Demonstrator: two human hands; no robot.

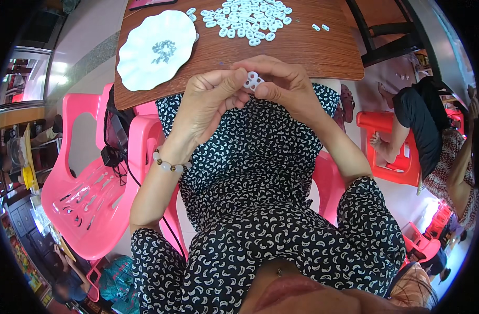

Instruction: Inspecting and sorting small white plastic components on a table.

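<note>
A small white plastic piece with several round holes (254, 76) is held between my two hands, just off the near edge of the brown table. My left hand (210, 102) pinches it with thumb and fingers from the left. From the right, the thumb and fingers of my right hand (289, 86) close on the same piece. A white wavy-rimmed plate (134, 63) to the left carries a heap of tiny grey metal parts (164, 51), too small to name surely. Beyond my hands spreads a pile of white oval pieces with two holes each (244, 21).
Two more small white pieces (321, 27) lie apart on the right of the wooden table (307, 52). A pink plastic chair (87, 193) with a black bag (116, 125) and cable stands at the left. At the right, a person (427, 125) sits near a red stool (375, 123).
</note>
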